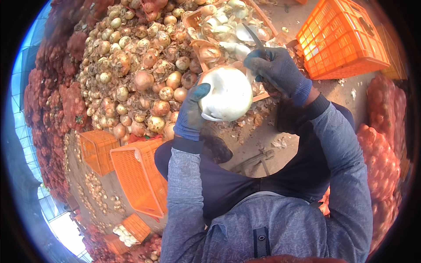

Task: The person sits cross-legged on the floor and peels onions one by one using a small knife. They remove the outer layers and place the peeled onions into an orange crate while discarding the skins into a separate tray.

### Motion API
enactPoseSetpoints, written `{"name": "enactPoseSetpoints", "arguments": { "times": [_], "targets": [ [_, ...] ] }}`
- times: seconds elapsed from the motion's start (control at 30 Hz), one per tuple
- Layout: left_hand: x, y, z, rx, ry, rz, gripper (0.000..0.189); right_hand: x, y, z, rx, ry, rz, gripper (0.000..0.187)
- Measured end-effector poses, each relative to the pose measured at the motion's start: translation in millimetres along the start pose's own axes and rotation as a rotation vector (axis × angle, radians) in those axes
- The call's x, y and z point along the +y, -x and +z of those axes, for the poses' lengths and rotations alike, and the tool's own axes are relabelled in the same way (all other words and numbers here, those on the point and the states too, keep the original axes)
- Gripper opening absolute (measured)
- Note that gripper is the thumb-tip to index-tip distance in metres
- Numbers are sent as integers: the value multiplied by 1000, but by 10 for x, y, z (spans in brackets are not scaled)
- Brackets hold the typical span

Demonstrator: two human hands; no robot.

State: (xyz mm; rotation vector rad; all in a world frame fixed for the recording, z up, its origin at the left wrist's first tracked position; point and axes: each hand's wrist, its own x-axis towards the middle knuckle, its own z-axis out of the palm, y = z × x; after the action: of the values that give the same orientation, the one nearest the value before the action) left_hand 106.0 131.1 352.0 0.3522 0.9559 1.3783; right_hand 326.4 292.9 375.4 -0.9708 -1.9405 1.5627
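Observation:
My left hand, in a blue knitted glove with a coated palm, holds a large peeled white onion by its left side, thumb on top. A flap of white layer hangs at the onion's lower left. My right hand, gloved alike, grips a knife just right of the onion, the dark blade pointing up and left, away from the onion. Beyond the hands, an orange crate holds white onion layers and brown skins. Part of the crate is hidden behind the onion and hands.
A big heap of unpeeled onions lies at left, with red mesh sacks behind it. Orange crates stand at upper right and lower left. More filled mesh sacks line the right side. Skins litter the floor.

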Motion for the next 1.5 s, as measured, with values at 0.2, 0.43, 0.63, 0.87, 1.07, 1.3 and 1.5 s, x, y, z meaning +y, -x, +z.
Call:
{"name": "enactPoseSetpoints", "arguments": {
  "times": [0.2,0.43,0.63,0.87,1.07,1.3,1.5],
  "targets": [
    [112,57,81,-169,127,49,89,724,-430,-401,181,341,31,37],
    [70,35,-66,-385,555,37,85,-308,3,-455,-196,-182,-177,76],
    [47,3,-74,-360,468,-28,80,-301,97,-46,-303,-183,20,52],
    [176,-162,-98,-198,596,-25,71,-304,242,166,120,-59,-281,24],
    [74,-159,-192,-116,410,174,77,-556,335,193,138,488,-953,17],
    [-232,-189,-502,172,-459,537,34,-697,448,162,-129,-354,145,30],
    [-369,-333,-715,176,-56,478,42,-392,87,-17,141,-439,-60,35]
  ]
}}
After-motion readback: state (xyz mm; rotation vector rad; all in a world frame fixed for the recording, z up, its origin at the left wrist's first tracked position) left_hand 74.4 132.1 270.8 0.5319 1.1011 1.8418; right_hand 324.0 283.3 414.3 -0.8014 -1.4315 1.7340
